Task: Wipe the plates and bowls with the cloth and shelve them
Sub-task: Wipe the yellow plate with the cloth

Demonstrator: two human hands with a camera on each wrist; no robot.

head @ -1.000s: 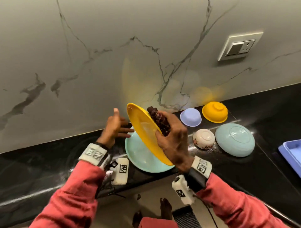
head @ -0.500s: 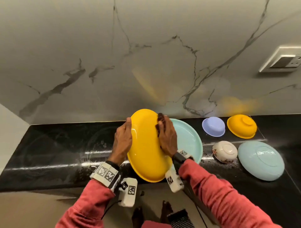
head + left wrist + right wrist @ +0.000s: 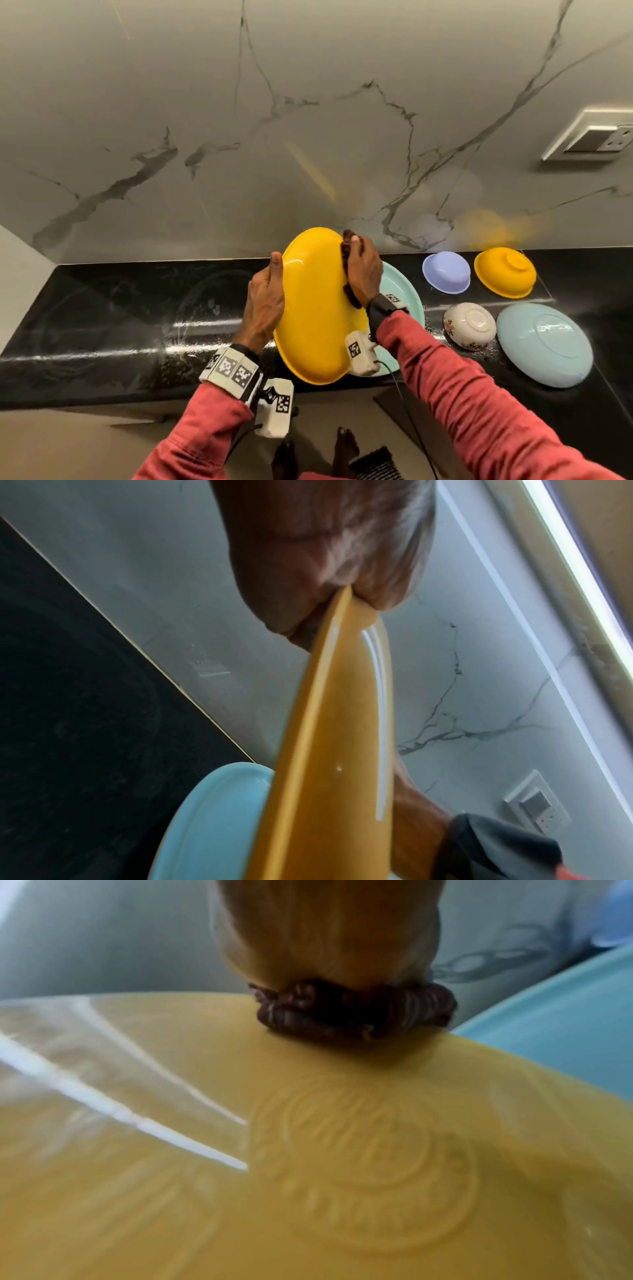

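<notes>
I hold a yellow plate [image 3: 315,308] tilted on edge above the black counter [image 3: 120,308]. My left hand [image 3: 265,301] grips its left rim, the thumb on the front face; in the left wrist view the fingers [image 3: 329,561] pinch the yellow plate [image 3: 329,750] edge. My right hand [image 3: 363,270] presses a dark brown bunched cloth [image 3: 347,263] against the plate's right side. The right wrist view shows the cloth [image 3: 352,1012] under the hand on the yellow plate [image 3: 308,1150] surface. A light blue plate [image 3: 400,294] lies behind it.
To the right on the counter, upside down: a lilac bowl [image 3: 446,272], a yellow bowl [image 3: 504,272], a white flowered bowl [image 3: 469,325] and a second light blue plate [image 3: 544,344]. A marble wall with a switch plate [image 3: 596,137] stands behind.
The left hand has taken hold of the plate's left rim. The plate turned to face me more, and the right hand with the cloth has slid up along its right side.
</notes>
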